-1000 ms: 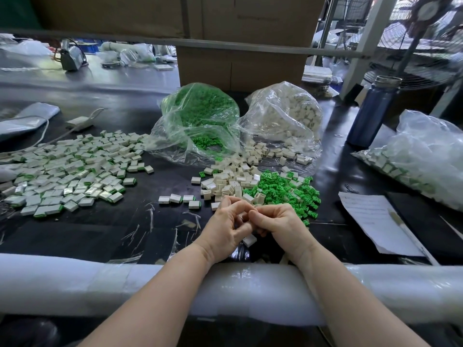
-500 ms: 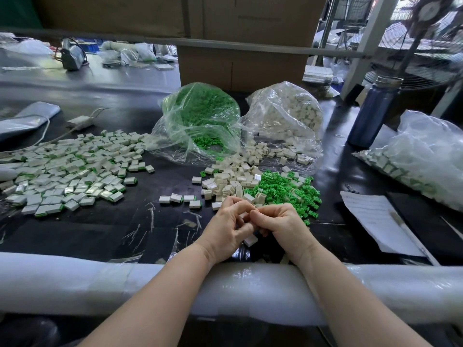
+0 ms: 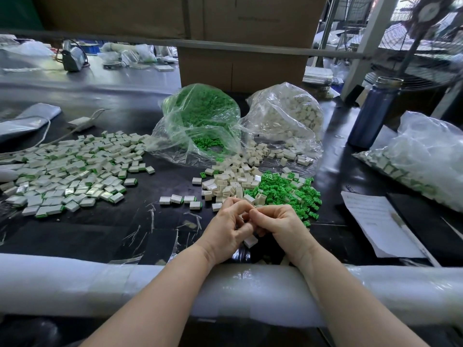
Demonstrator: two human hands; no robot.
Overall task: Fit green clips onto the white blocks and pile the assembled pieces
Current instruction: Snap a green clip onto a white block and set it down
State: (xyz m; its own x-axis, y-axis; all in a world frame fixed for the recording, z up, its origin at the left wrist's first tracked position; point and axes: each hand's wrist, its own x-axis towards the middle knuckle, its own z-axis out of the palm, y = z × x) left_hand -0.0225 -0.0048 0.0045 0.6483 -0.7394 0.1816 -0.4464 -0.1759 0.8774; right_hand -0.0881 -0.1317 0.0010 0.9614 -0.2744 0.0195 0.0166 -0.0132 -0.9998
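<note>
Black tabletop (image 3: 105, 229) all the way across, with a white foam roll (image 3: 75, 284) padding the near edge under your forearms. Far left you've got the pile of finished pieces (image 3: 72, 179), white with green edges showing, plus four more in a short row (image 3: 181, 200) closer to the middle. Behind that sit two clear bags: the bag of green clips (image 3: 200, 121) and, to its right, the bag of white blocks (image 3: 285, 118), both spilling toward you into loose white blocks (image 3: 233, 179) and loose green clips (image 3: 285, 190). Your left hand (image 3: 226, 234) and right hand (image 3: 281, 227) meet just in front of those, fingers curled in, each grip pinching a small piece between them; I can't tell which part is which. One white block (image 3: 250, 241) pokes out just below your fingers. Right side: paper sheet (image 3: 375, 221), blue bottle (image 3: 373, 113), another filled bag (image 3: 423, 159).
</note>
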